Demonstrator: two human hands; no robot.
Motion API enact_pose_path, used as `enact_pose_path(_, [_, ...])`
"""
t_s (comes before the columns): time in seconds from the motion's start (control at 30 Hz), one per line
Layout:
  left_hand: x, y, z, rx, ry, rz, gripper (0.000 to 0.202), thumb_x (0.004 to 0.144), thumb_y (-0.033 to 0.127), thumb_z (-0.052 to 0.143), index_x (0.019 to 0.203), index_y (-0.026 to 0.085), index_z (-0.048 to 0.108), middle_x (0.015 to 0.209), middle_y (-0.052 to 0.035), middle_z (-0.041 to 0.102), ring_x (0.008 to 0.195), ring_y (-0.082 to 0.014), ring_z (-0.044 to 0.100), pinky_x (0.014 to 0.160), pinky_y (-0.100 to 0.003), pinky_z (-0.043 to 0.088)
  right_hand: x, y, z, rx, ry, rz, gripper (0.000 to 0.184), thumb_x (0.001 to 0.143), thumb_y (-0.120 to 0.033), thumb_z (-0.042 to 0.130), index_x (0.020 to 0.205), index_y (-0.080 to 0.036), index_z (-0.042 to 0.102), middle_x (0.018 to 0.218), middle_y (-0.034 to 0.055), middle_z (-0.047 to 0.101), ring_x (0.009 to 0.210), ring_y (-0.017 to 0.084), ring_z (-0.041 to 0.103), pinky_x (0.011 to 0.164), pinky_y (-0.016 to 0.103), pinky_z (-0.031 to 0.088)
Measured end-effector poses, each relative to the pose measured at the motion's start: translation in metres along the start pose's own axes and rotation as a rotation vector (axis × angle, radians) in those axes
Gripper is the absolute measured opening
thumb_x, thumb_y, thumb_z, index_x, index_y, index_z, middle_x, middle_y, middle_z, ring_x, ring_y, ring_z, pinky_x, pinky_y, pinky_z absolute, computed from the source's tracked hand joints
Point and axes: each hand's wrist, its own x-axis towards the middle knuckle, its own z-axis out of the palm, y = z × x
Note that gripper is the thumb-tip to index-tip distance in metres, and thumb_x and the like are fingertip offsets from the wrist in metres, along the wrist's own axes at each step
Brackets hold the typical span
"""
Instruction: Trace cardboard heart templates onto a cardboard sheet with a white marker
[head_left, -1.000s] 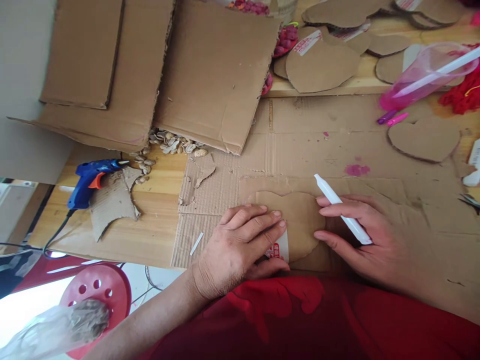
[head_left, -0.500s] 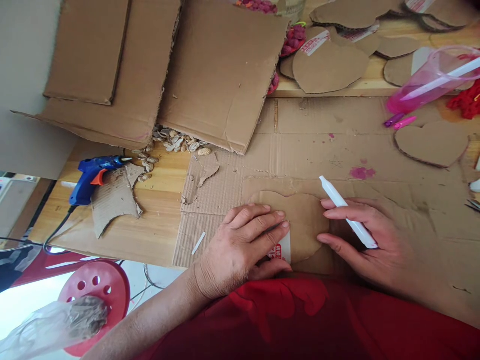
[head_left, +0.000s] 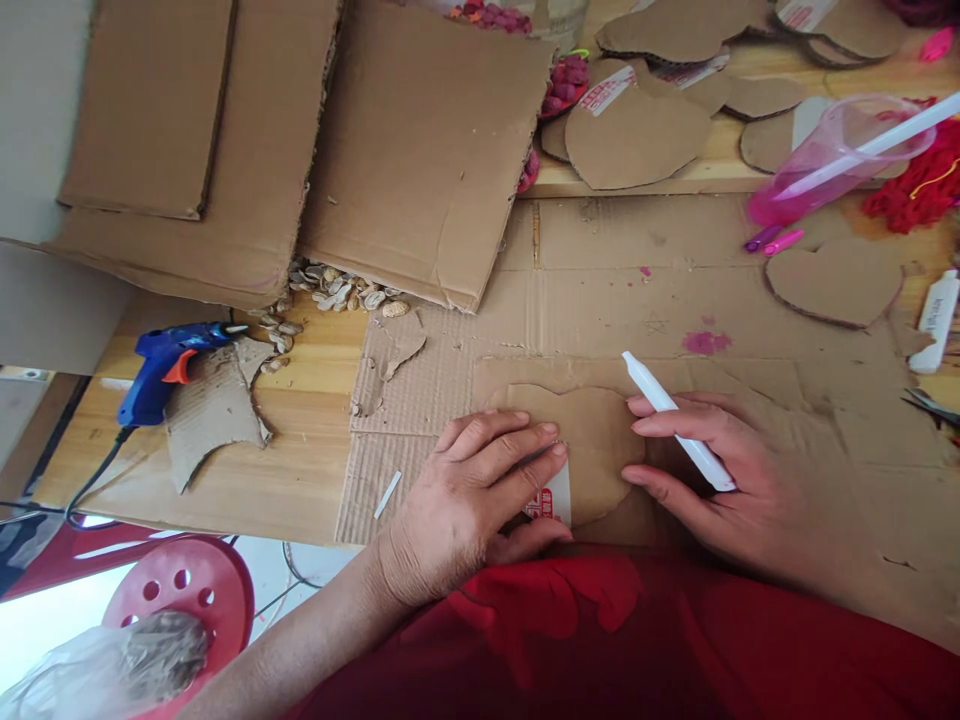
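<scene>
A heart-shaped cardboard piece (head_left: 596,440) lies flat on a larger cardboard sheet in front of me, close to my red clothing. My left hand (head_left: 480,490) rests on its left part with the fingers stretched out, partly covering a white label with red print (head_left: 556,497). At its right edge is my right hand (head_left: 712,470), which holds a white marker pen (head_left: 679,420) slanting between the fingers. The thumb and index fingertips of that hand are by the heart's edge. The pen's lower end sits against the palm, partly hidden.
A blue glue gun (head_left: 161,370) lies at the left by a cardboard scrap (head_left: 214,410). Peanut shells (head_left: 337,290) sit beneath big cardboard sheets (head_left: 420,150). More cardboard hearts (head_left: 637,125), a pink-stained cup (head_left: 814,175), pen caps (head_left: 784,242) and a white tube (head_left: 936,320) are right.
The view has shifted slightly, so things appear farther left and more shows at the right edge. Both hands, the heart and the pen keep the same arrangement.
</scene>
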Motion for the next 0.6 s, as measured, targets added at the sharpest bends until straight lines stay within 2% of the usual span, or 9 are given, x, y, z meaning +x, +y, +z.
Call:
enact_pose_path(0.17, [-0.0006,0.0001,0.0000,0.031,-0.004,0.006,0.055,0.091,0.056,0.069,0.131,0.018,0.066,0.133,-0.0080,0.071,0.128,-0.0251,0.061,0.105,-0.040,0.051,-0.0002,0.0004,-0.0001,0.004,0.002,0.002,0.038,0.084,-0.026,0.079,0.119,-0.029,0.064,0.126,0.0069,0.072,0.114,0.030,0.066,0.098,0.050,0.052])
enact_pose_path(0.37, [-0.0025,0.0048,-0.0009,0.179,0.002,0.070,0.050,0.098,0.055,0.059,0.128,0.015,0.068,0.136,-0.0057,0.071,0.129,-0.0218,0.063,0.093,-0.032,0.056,-0.0011,0.0030,0.0003,0.012,0.020,0.006,0.039,0.082,-0.027,0.081,0.118,-0.031,0.065,0.124,0.0064,0.072,0.112,0.031,0.068,0.098,0.052,0.052])
enact_pose_path(0.47, [-0.0053,0.0069,0.0000,0.216,0.004,0.085,0.050,0.100,0.052,0.057,0.128,0.013,0.068,0.138,-0.0066,0.069,0.132,-0.0222,0.061,0.094,-0.031,0.059,0.0001,0.0030,-0.0005,0.005,0.016,-0.002,0.040,0.082,-0.026,0.081,0.118,-0.030,0.065,0.124,0.0069,0.072,0.111,0.031,0.068,0.098,0.052,0.053])
enact_pose_path(0.6, [-0.0088,0.0070,0.0017,0.241,0.002,0.085,0.051,0.102,0.052,0.053,0.131,0.013,0.067,0.141,-0.0071,0.067,0.134,-0.0231,0.060,0.087,-0.031,0.064,0.0038,-0.0011,-0.0023,-0.025,0.011,-0.016,0.040,0.082,-0.025,0.081,0.118,-0.029,0.064,0.122,0.0077,0.072,0.110,0.031,0.069,0.097,0.052,0.053])
